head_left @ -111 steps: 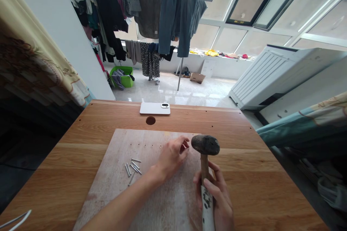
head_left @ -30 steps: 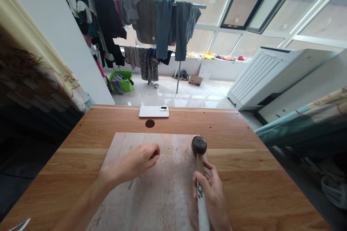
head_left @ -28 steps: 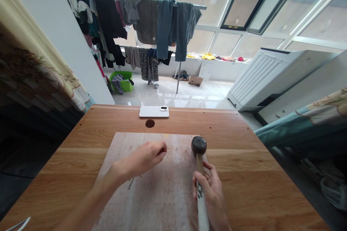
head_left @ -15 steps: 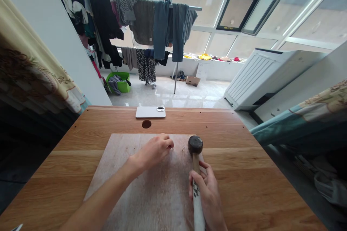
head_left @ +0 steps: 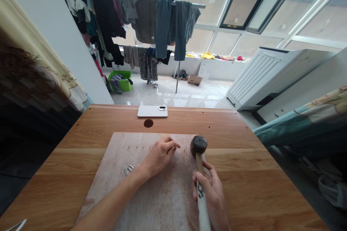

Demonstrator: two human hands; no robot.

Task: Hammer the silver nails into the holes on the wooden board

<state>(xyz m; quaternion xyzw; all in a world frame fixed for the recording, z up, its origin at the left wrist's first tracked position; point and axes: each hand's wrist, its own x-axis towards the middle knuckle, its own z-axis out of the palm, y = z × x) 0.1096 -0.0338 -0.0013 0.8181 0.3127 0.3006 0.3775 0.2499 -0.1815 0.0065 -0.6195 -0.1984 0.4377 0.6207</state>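
Observation:
My right hand [head_left: 213, 191] is wrapped round the handle of a rubber mallet [head_left: 198, 145], its black head over the board's right edge. On the pale wooden board [head_left: 151, 202], my left hand [head_left: 162, 153] rests near the far edge, thumb and forefinger closed together; whatever is between them is too small to make out. Just right of those fingertips a small nail-like piece [head_left: 185, 149] shows on the board. Several shiny metal pins [head_left: 126, 171] lie by my left wrist, partly hidden by the forearm. A row of small dark holes or marks runs left of the hand.
The board lies on a wooden table [head_left: 260, 184]. A white phone [head_left: 151, 111] lies near the far edge, behind a round hole [head_left: 148, 123]. Beyond stand a drying rack with clothes [head_left: 165, 25] and a green basket [head_left: 126, 85]. Curtains [head_left: 295, 122] hang at both sides.
The left hand has shifted slightly right along the board, and its fingers look more stretched. Metal pins by the left wrist now show. The mallet stays in the right hand, nearly unmoved; the view shifted slightly.

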